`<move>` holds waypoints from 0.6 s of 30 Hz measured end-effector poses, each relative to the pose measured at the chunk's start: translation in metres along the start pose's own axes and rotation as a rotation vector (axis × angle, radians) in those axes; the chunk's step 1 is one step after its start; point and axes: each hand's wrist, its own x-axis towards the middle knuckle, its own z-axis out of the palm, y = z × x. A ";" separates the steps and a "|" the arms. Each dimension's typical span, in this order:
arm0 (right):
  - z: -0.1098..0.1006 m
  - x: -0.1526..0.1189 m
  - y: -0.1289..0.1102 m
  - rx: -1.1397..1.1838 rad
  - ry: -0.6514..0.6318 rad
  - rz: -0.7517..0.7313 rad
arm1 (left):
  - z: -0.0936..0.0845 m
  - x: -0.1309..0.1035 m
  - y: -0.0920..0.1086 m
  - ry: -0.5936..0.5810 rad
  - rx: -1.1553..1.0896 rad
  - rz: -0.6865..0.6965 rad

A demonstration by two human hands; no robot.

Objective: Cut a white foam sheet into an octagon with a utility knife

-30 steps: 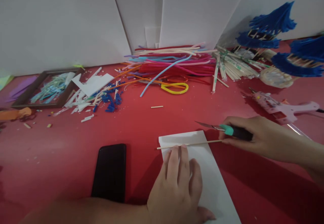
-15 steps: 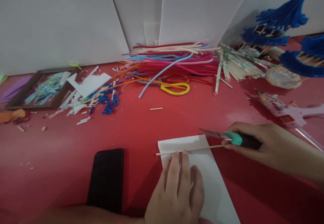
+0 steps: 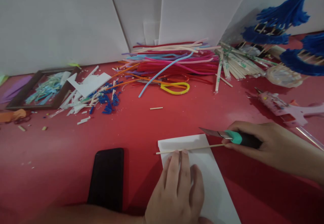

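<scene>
White upright panels [image 3: 60,21] back a glossy red tabletop [image 3: 136,126], and the work centres on a plain white rectangular paper piece [image 3: 215,183] near the person, the landmark for every place below. The right hand [image 3: 250,141], off the paper's right edge, is clenched round a knife with a mint-green and black handle and a pointed metal blade [image 3: 235,137]; its thumb and forefinger also seem to pinch one end of a thin, pale wooden stick [image 3: 199,147]. That stick crosses the paper's far end, its other tip poking just past the left edge. The left hand [image 3: 176,187] lies palm down over the paper, fingers spread, fingertips resting on the stick rather than wrapped round it.

For steady handling, firm and even fingertip pressure should stop the round stick rolling. The blade points left, above the paper's far right corner and apart from the stick; its tip is best aimed away from those fingertips, and the pinch is best loosened before the knife is turned.

Left of the paper lies a black rectangular phone [image 3: 107,176]. Beyond its far edge sits a short, pale stick piece [image 3: 156,108], and farther off, yellow-handled scissors [image 3: 175,92].
</scene>
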 end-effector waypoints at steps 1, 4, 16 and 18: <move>0.000 0.000 -0.001 0.001 0.010 -0.007 | 0.000 0.000 0.000 -0.001 0.002 0.005; 0.000 0.000 -0.002 0.001 0.023 -0.026 | 0.000 0.000 0.000 -0.001 0.005 0.014; -0.010 0.003 0.015 -0.219 0.274 -0.179 | -0.004 0.004 0.003 -0.019 -0.005 -0.023; -0.014 0.005 0.009 -0.259 0.241 -0.260 | -0.003 0.004 0.004 -0.016 -0.012 -0.032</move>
